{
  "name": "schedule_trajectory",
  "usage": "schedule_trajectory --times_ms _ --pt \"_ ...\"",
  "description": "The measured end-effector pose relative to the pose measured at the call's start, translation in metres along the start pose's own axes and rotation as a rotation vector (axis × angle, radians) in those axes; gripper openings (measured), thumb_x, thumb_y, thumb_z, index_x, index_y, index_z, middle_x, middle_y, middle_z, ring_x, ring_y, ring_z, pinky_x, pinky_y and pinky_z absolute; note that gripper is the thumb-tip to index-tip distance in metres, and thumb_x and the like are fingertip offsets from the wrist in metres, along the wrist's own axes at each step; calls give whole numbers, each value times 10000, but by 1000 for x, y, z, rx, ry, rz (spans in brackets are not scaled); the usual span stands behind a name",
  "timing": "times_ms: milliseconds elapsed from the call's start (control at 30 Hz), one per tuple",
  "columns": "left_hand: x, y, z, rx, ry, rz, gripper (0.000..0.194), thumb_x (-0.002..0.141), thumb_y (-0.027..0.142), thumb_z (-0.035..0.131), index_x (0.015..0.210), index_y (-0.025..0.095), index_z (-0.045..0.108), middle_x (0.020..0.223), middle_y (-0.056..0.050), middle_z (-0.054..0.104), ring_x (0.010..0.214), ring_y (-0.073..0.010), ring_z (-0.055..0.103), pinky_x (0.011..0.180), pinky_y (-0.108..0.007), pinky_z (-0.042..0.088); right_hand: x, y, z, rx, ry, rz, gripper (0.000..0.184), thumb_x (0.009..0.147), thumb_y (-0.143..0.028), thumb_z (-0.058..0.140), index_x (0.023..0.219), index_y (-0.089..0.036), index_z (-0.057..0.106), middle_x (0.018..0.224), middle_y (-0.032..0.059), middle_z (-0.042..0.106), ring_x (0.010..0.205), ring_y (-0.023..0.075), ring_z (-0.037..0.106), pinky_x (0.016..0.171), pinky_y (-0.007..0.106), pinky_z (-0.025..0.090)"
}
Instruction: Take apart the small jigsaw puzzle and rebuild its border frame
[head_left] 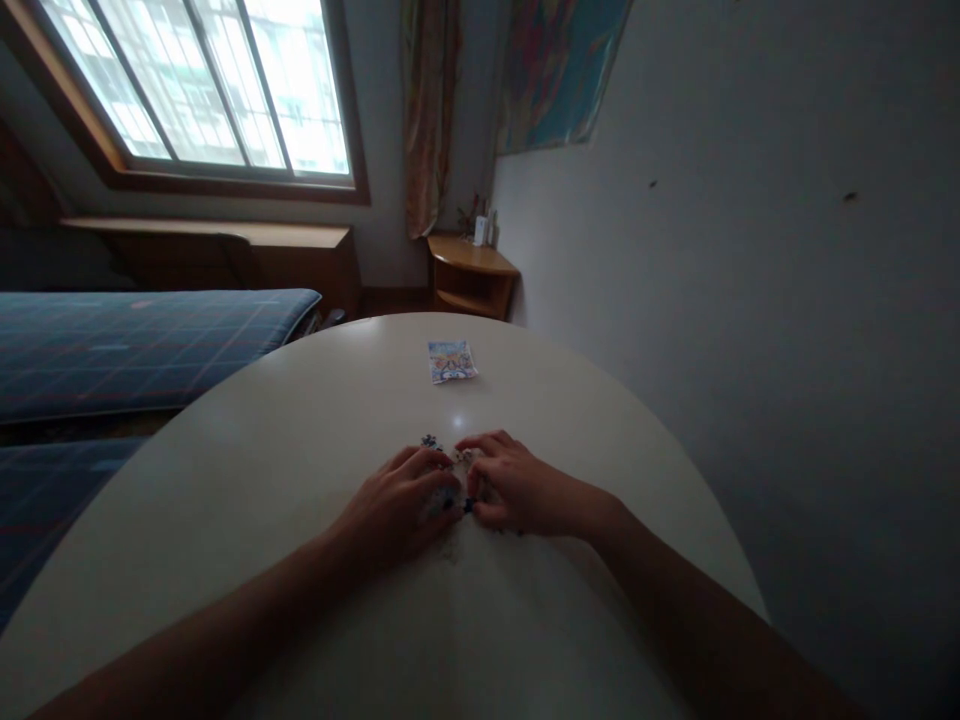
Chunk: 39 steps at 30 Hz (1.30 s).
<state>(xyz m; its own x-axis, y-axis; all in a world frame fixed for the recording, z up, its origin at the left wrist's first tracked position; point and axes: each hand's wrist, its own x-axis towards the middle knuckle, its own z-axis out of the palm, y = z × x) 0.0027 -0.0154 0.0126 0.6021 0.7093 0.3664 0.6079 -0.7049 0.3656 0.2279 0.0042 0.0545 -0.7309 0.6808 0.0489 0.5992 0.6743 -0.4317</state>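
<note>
- One pale table [300, 450] spans the lower frame.
- Two blue mattresses [135, 350], left edge.
- Left hand [405, 490], just below centre: fingers bent over pieces [429, 441]; cannot tell if they grip any.
- Right hand [521, 485], just beside it: fingers curled at the pieces, grip unclear.
- Packet [451, 362], near centre, on the table.
- Small pieces, under and between both hands.

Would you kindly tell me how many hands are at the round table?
2. The left hand is at the left side of the small pieces, and the right hand is at their right, fingertips facing. No further hand shows in this view.
</note>
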Motion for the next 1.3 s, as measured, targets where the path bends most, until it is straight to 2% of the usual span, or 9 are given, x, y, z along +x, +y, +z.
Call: schedule_trajectory --times_ms 233,367,433,533,600,700,867,1067,1300 --pt "4 1 10 -76 -10 21 202 884 168 627 1040 281 688 1169 -39 649 1118 -239 563 971 -423 496 4 4 3 6 39 -85 76 764 -135 734 798 -187 690 1020 60 676 1050 213 554 970 349 433" --pt "7 -4 12 -85 17 20 131 905 149 586 973 227 666 1044 -50 676 1023 -218 593 916 -381 523 4 7 2 -35 57 -40 134 805 -169 721 935 -182 692 980 68 681 975 210 592 926 353 460" --pt "7 -7 12 -39 67 -22 133 914 157 570 989 222 660 1086 -61 676 1051 -229 595 934 -405 526 1 12 3 -58 99 18 401 803 -332 763 1158 -184 652 1186 123 647 1129 262 565 994 412 441" --pt "4 -10 13 67 121 -101 301 893 244 623 1192 212 617 1319 -103 600 1254 -309 508 1044 -523 466 -3 22 9 -42 35 88 983 686 -617 789 1476 -169 413 1533 201 388 1418 364 337 1145 525 295" --pt "3 -12 15 90 98 -124 433 889 280 631 1305 190 552 1406 -124 541 1329 -336 445 1082 -555 431 -3 27 14 -23 -40 93 1083 684 -673 758 1532 -154 326 1598 205 279 1481 388 209 1185 556 209" --pt "3 -15 17 29 54 -100 368 927 253 572 1290 195 553 1353 -110 578 1289 -291 488 1077 -493 455 1 32 16 8 15 17 800 809 -554 721 1463 -175 457 1535 171 412 1438 331 328 1171 488 281" --pt "10 -20 13 -95 47 -84 233 918 224 572 1144 210 627 1197 -85 657 1153 -249 583 1007 -413 505 9 33 9 1 153 -59 202 923 -228 628 1101 -189 716 1079 96 692 1031 213 616 935 338 479" --pt "12 -19 8 -227 93 -175 193 910 185 514 1037 213 658 1007 -47 708 941 -194 667 882 -342 545 9 35 6 -61 176 -30 131 921 -191 610 963 -170 732 954 84 696 891 183 630 820 300 475" --pt "10 -24 -1 -440 295 -401 193 868 339 585 985 207 663 963 -52 732 844 -192 707 762 -325 597 11 39 1 -12 193 89 144 913 -160 605 963 -159 740 918 71 716 770 145 637 722 256 471"
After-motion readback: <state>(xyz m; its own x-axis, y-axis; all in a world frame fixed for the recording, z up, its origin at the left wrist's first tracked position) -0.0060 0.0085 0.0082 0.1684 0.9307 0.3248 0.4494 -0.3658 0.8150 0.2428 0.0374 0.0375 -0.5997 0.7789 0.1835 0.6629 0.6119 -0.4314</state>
